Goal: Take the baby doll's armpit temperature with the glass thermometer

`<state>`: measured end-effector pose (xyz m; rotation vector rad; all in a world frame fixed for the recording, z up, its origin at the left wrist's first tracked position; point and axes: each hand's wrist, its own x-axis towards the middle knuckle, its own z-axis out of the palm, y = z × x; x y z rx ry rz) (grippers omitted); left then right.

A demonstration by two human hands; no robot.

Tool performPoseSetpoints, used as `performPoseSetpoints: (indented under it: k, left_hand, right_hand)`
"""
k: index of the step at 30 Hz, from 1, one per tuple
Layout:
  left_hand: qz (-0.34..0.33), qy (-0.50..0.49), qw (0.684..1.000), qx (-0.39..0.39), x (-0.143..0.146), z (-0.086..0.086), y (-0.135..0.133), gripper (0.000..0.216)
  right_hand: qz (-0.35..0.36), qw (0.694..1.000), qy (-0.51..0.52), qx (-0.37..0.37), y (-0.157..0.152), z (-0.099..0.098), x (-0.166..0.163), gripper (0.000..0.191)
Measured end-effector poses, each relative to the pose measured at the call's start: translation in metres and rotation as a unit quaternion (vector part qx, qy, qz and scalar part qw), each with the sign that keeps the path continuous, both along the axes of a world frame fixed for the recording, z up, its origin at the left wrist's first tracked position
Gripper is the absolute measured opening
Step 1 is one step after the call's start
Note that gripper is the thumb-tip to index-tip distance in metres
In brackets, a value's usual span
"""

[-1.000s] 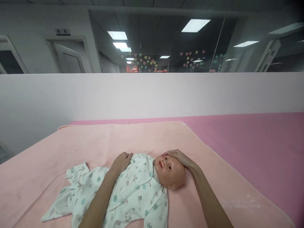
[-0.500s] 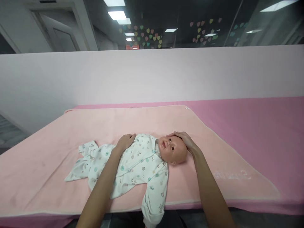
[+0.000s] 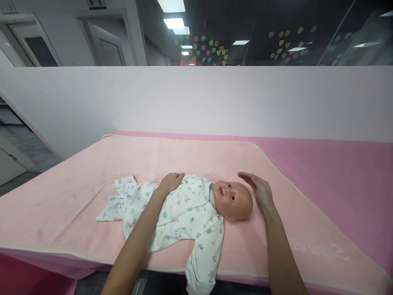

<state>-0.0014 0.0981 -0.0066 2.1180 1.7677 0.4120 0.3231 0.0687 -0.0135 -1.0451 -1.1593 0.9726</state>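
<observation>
A baby doll [image 3: 233, 200] lies on its back, its bald head to the right. It wears a white romper [image 3: 190, 217] printed with small teal and grey figures; one sleeve hangs over the near edge. My left hand [image 3: 170, 182] rests on the far side of the doll's belly, fingers laid over the cloth and not gripping. Just right of the doll's head, my right hand [image 3: 258, 188] is raised with its fingers stretched out. A gap shows between that palm and the head. Beneath the doll spreads a peach blanket [image 3: 184, 155].
The blanket lies over a pink sheet [image 3: 331, 176] on the table. A white low wall [image 3: 215, 102] runs along the back, with dark glass bearing heart stickers [image 3: 211, 49] above it. Doors [image 3: 107, 45] stand at the upper left.
My right hand has lifted off the doll's head and moved to the right. My left hand stays on the belly. The camera view has shifted slightly left.
</observation>
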Motion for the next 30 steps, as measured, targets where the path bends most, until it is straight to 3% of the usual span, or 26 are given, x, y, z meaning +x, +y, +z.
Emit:
performPoseSetpoints:
  k: [5, 19, 26, 30]
  left_hand:
    - [-0.002, 0.001, 1.000, 0.001, 0.000, 0.001, 0.000, 0.060]
    - [-0.018, -0.004, 1.000, 0.019, -0.002, -0.001, 0.001, 0.059]
    - [-0.017, -0.014, 1.000, 0.023, -0.002, 0.000, -0.001, 0.057]
    - [-0.012, -0.017, 1.000, 0.021, -0.001, -0.001, -0.001, 0.058]
  right_hand:
    - [0.089, 0.989, -0.079, -0.091, -0.013, 0.003, -0.011, 0.036]
    - [0.066, 0.995, -0.030, -0.066, -0.016, -0.002, -0.012, 0.031]
    - [0.063, 0.992, -0.039, -0.103, -0.012, -0.008, -0.008, 0.052]
    - [0.036, 0.996, -0.019, -0.082, -0.011, -0.010, -0.008, 0.052]
